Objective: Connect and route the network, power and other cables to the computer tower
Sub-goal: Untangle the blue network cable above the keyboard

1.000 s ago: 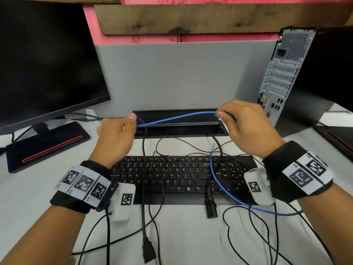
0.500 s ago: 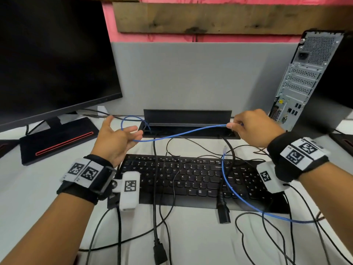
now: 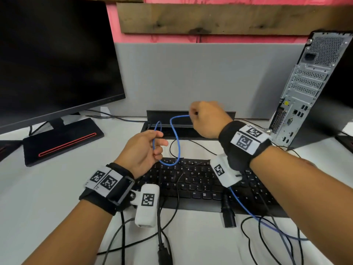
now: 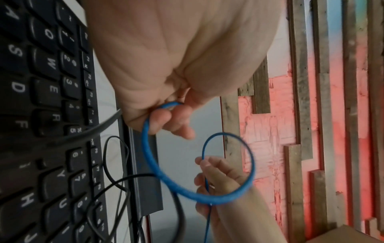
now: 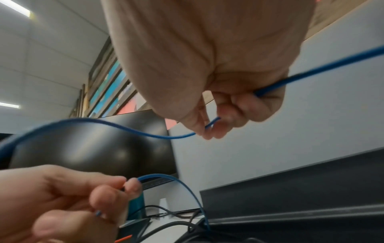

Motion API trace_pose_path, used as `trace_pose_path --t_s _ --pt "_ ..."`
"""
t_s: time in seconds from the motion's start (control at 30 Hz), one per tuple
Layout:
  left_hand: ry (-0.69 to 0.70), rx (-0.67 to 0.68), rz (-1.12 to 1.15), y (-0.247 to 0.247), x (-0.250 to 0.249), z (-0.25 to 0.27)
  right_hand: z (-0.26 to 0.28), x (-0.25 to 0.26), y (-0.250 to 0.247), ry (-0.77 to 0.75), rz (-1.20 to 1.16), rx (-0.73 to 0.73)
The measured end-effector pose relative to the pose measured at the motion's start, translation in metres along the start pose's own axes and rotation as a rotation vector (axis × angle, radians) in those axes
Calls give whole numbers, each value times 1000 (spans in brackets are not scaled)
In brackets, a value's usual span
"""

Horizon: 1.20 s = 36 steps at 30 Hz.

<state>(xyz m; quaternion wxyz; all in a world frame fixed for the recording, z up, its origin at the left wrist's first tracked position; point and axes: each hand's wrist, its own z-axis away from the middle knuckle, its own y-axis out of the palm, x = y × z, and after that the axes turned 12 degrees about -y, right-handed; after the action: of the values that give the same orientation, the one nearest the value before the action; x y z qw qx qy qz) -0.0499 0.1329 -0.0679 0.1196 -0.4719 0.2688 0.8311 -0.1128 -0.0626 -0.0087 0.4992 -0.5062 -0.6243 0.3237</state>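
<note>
While thin blue cable (image 3: 178, 148) loops, L hand (image 3: 145, 150) & R hand (image 3: 207, 119) fingers pinch it.

Both hands (image 3: 142, 150) (image 3: 207, 119) grip a looped blue cable (image 3: 178, 148) above the keyboard (image 3: 200, 180).

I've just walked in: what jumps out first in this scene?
A thin bright blue network cable loops above the black keyboard, held by the left hand and the right hand. At the right stands the open-backed silver computer tower; at the left, a big dark monitor.
</note>
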Motion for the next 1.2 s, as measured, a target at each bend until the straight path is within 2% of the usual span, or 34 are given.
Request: trace_pose_path --t_s 0.2,0.3,0.43,0.6,0.67,0.77,0.93,1.07,1.2 --pt "1 5 109 0 -1 2 -8 5 16 -175 -51 -98" --pt "-10 36 155 4 -2 2 -5 0 28 -231 -34 -85" --pt "8 -24 135 7 -1 1 -2 -12 37 -162 -55 -105" --pt "159 -81 18 9 -2 7 5 -23 31 -113 -19 -126" --pt "193 -101 -80 12 1 6 9 -24 30 -137 6 -80" --pt "215 -132 -192 15 8 -1 15 -19 34 -198 42 74" --pt "284 -209 -345 11 13 -5 26 -7 43 -323 -25 149" --pt "265 -165 -282 9 16 -5 35 2 35 -376 -135 251" --pt "273 -132 -152 10 16 -5 39 2 29 -330 -297 283"
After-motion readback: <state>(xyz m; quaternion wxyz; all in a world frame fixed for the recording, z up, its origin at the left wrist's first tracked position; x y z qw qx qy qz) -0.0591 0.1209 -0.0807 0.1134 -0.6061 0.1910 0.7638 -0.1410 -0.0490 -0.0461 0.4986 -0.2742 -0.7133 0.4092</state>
